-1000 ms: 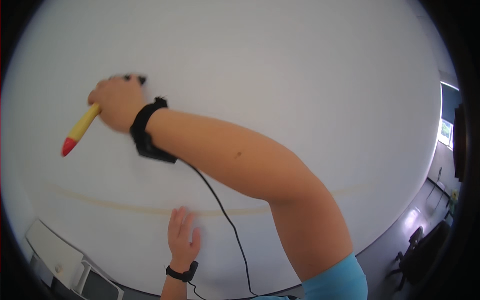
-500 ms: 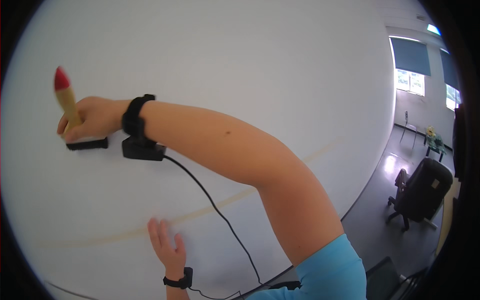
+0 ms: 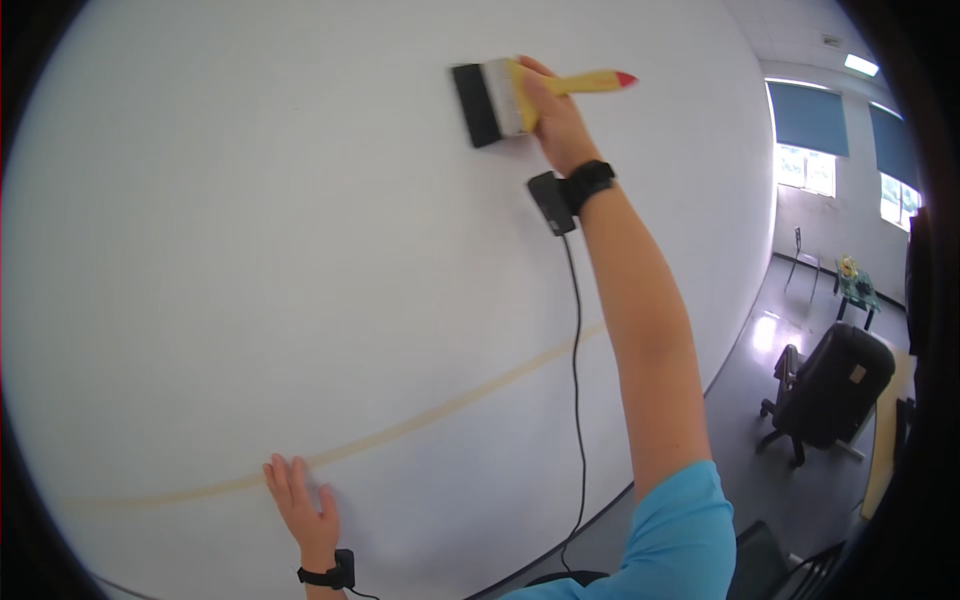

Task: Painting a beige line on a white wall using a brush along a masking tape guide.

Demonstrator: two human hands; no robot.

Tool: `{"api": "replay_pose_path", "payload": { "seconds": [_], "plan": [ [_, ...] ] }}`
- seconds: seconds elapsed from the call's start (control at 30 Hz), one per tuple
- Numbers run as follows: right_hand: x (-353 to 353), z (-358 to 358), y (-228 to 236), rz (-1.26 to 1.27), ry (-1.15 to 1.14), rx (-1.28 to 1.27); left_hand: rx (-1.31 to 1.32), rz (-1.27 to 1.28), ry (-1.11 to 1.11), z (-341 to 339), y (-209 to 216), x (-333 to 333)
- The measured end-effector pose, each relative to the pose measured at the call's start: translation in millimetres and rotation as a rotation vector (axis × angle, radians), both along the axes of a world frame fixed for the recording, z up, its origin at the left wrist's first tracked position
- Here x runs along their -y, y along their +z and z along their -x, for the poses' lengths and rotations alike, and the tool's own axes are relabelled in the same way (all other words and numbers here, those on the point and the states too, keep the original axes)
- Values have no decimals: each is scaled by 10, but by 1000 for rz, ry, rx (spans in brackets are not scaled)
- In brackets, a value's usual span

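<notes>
High on the white wall [image 3: 300, 250], my right hand [image 3: 556, 112] grips a wide paintbrush [image 3: 512, 98] where its yellow handle meets the metal band. The brush's black bristles point left, and the red tip of its handle points right. Whether the bristles touch the wall I cannot tell. Low on the left, my left hand [image 3: 303, 515] rests against the wall with its fingers stretched out and holds nothing. Its fingertips lie at a strip of beige tape [image 3: 430, 415] that crosses the wall.
A black device on my right wrist trails a cable [image 3: 577, 380] down along the wall. To the right stand a black office chair [image 3: 838, 385], a wooden desk [image 3: 884, 440] and a dark chair [image 3: 765, 560]. A small glass table [image 3: 858, 290] is farther back, near the windows.
My right hand has swung from the left up and to the right with the paintbrush, whose bristles turned from pointing down to pointing left. My left hand has shifted slightly left and down.
</notes>
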State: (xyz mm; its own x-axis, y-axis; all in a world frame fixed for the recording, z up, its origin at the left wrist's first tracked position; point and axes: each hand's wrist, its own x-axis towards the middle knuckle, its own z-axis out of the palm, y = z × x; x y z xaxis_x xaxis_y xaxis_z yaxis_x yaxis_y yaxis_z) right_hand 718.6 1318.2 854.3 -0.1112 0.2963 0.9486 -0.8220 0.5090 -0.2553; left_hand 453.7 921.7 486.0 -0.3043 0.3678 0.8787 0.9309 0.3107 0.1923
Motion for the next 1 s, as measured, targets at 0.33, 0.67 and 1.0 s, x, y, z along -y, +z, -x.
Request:
{"api": "replay_pose_path", "payload": {
  "seconds": [0.33,0.67,1.0],
  "plan": [
    [-1408,-960,-665,300,-251,-202,-27,5,47,-7,-61,22],
    [-1540,-1074,-876,206,-1210,-131,-29,10,37,-54,-97,12],
    [-128,242,-774,18,-1295,-111,59,37,-80,-192,120,475]
  ]
}}
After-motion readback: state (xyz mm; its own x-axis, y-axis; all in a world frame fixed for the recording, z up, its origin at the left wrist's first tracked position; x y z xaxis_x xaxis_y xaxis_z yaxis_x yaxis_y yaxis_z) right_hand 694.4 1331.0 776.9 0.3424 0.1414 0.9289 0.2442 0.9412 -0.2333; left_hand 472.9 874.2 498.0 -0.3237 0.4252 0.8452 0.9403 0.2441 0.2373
